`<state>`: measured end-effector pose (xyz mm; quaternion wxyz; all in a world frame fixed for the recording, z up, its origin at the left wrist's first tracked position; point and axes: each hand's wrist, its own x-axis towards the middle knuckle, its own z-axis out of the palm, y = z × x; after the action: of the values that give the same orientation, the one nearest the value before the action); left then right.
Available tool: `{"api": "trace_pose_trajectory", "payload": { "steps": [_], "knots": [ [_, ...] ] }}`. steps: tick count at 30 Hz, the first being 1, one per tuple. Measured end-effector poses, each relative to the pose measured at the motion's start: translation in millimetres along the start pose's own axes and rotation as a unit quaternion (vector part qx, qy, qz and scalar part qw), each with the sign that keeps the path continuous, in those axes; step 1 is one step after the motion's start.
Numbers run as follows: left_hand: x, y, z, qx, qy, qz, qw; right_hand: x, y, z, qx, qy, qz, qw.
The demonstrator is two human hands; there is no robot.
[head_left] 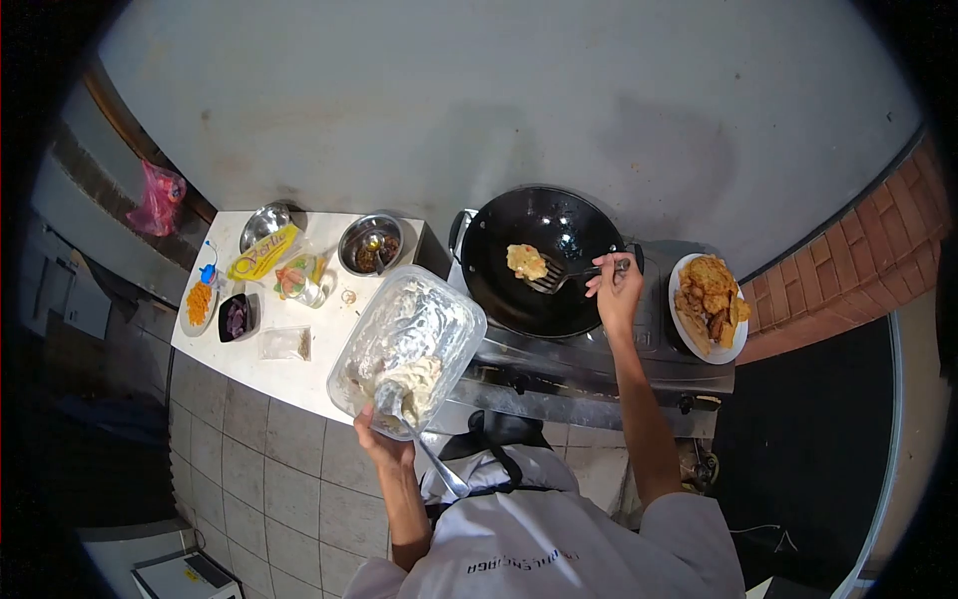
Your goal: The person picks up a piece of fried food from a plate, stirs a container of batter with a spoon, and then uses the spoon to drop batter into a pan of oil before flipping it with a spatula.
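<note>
My left hand (pixel 385 439) grips the near end of a clear plastic tub (pixel 344 344), which is tilted and smeared with pale batter (pixel 424 379). A metal spoon (pixel 439 464) rests in the tub, its handle sticking out over the near rim. In my right hand (pixel 617 290) is a slotted spatula (pixel 559 277), fingers closed round its handle. The spatula's slotted head lies inside the black wok (pixel 499 304), at the edge of a small yellowish fritter (pixel 525 262). The wok sits on the stove.
Fritters fill a white plate (pixel 729 356) right of the wok on the stove (pixel 559 384). The white table (pixel 329 374) at left bears metal bowls (pixel 344 262), a yellow packet (pixel 264 253), a dark bowl (pixel 228 334) and a plate of orange pieces (pixel 188 321). Behind rises a grey wall (pixel 559 90).
</note>
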<state>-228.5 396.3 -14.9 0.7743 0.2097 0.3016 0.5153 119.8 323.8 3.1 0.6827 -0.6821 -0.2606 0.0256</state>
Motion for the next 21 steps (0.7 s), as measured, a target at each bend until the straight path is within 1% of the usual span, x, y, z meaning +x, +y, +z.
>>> {"api": "trace_pose_trajectory", "payload": {
  "steps": [3,6,8,9,10,12,16,18,21],
  "knots": [
    [-0.1,-0.8,-4.9,-0.01,0.012,0.001,1.0,0.1,-11.5,0.1,0.003,0.003,-0.016,1.0],
    [-0.8,-0.4,-1.6,-0.008,0.014,0.01,1.0,-1.2,-28.1,4.3,-0.033,0.004,-0.03,0.999],
    [-2.2,0.0,-0.3,-0.007,0.023,0.009,1.0,-3.4,-35.9,8.5,-0.096,-0.021,-0.1,0.99],
    [-2.4,0.2,0.2,-0.007,0.033,0.008,0.999,-5.5,-38.2,11.7,-0.102,-0.036,-0.102,0.989],
    [-2.0,0.9,0.4,-0.008,0.032,0.008,0.999,-6.9,-37.3,14.3,-0.141,-0.043,-0.143,0.979],
    [-2.2,1.3,1.2,-0.011,0.035,0.002,0.999,-10.1,-35.2,22.0,-0.13,-0.048,-0.199,0.97],
    [-2.7,0.7,-0.7,-0.012,0.033,-0.001,0.999,-14.1,-39.2,23.8,-0.117,-0.06,-0.191,0.973],
    [-3.0,0.6,-1.8,-0.011,0.048,0.001,0.999,-15.4,-41.1,23.1,-0.071,-0.066,-0.139,0.986],
    [-3.3,0.3,-1.0,-0.014,0.044,0.01,0.999,-16.0,-42.9,21.9,-0.088,-0.066,-0.167,0.98]
  ]
}}
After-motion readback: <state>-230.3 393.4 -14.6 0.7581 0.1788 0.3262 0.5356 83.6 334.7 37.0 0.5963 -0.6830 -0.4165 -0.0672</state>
